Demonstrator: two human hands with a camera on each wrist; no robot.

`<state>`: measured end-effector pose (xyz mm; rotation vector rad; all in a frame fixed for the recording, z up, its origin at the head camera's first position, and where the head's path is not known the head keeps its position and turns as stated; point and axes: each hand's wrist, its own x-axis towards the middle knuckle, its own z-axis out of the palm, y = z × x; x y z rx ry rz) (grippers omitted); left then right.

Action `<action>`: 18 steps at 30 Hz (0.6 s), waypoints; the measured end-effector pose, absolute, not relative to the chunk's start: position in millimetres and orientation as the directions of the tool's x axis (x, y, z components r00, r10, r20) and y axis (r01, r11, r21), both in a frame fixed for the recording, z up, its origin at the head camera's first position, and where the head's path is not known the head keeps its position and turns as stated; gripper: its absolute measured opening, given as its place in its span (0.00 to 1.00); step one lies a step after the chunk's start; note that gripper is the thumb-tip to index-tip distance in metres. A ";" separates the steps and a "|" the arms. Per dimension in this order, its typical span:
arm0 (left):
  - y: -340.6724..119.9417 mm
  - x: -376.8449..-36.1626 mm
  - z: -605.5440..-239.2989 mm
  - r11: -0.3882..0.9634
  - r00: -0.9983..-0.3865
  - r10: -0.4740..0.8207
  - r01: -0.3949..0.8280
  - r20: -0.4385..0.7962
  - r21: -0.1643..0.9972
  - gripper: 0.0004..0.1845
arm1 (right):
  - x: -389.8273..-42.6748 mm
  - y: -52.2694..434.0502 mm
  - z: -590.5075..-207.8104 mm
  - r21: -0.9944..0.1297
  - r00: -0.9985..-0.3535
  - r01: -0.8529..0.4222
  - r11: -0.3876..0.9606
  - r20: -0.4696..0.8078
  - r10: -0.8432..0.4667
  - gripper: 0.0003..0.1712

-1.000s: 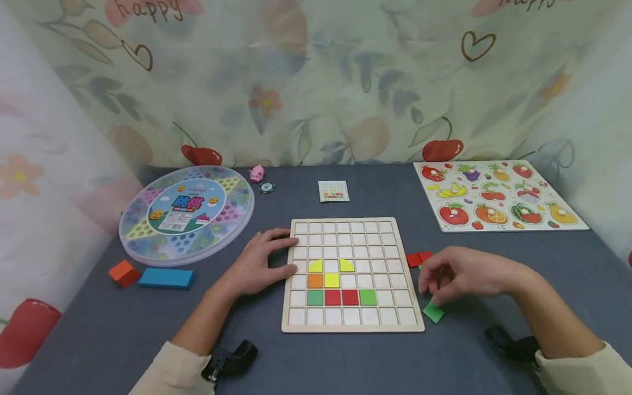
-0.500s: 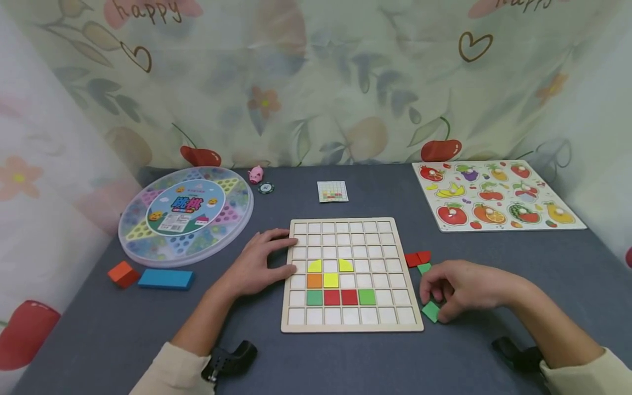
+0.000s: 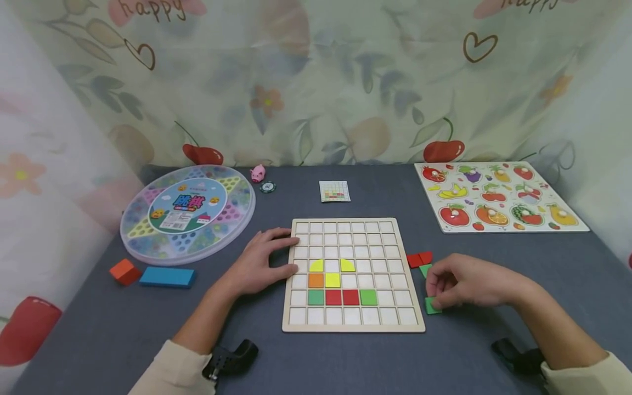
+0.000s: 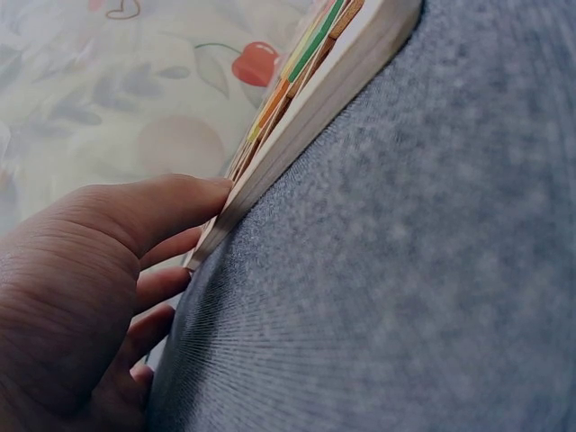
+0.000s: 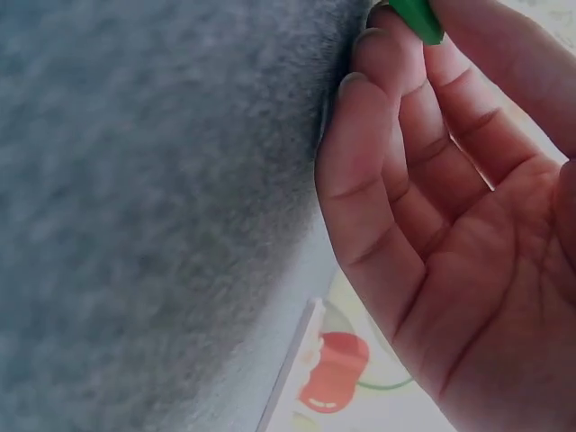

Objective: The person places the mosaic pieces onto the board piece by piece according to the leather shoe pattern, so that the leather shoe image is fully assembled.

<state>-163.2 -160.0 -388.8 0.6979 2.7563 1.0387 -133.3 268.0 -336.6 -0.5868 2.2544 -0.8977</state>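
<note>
A wooden grid board (image 3: 353,329) lies flat in the head view. Its cells hold an orange tile (image 3: 315,281), a yellow square tile (image 3: 332,280), two red tiles, two green tiles and two yellow round-edged tiles. My left hand (image 3: 258,263) rests its thumb and fingertips against the board's left edge, fingers extended. Beyond the right edge, my right hand (image 3: 474,282) pinches a green tile (image 3: 432,307) between thumb and fingers, low over the cloth. That green tile (image 5: 419,20) shows only partly in the right wrist view.
Red tiles (image 3: 419,259) and another green tile (image 3: 425,270) lie right of the board. A small pattern card (image 3: 334,191) sits behind it. A round game board (image 3: 237,219), blue block (image 3: 167,277) and orange block (image 3: 125,272) stand left; a fruit puzzle (image 3: 498,196) lies back right.
My right hand has shifted slightly away from me, and the green tile at its fingertips has turned and moved a little with it. The left hand stays against the board.
</note>
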 end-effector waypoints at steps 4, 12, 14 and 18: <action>-160.7 -163.2 -389.3 0.660 -0.887 0.458 0.381 0.056 0.647 0.31 | -135.1 263.3 -334.4 -0.738 -0.710 -0.159 0.655 -0.375 -0.595 0.08; -160.2 -163.7 -389.7 0.660 -0.887 0.457 0.384 0.061 0.645 0.31 | -139.0 243.0 -328.8 -0.781 -0.714 -0.148 0.606 -0.340 -0.612 0.09; -160.1 -163.5 -389.1 0.662 -0.888 0.456 0.384 0.060 0.644 0.31 | -140.1 235.8 -328.6 -0.795 -0.713 -0.133 0.591 -0.338 -0.614 0.10; -160.0 -163.7 -389.4 0.661 -0.886 0.459 0.387 0.061 0.643 0.31 | -142.6 221.5 -330.0 -0.815 -0.709 -0.100 0.571 -0.344 -0.616 0.10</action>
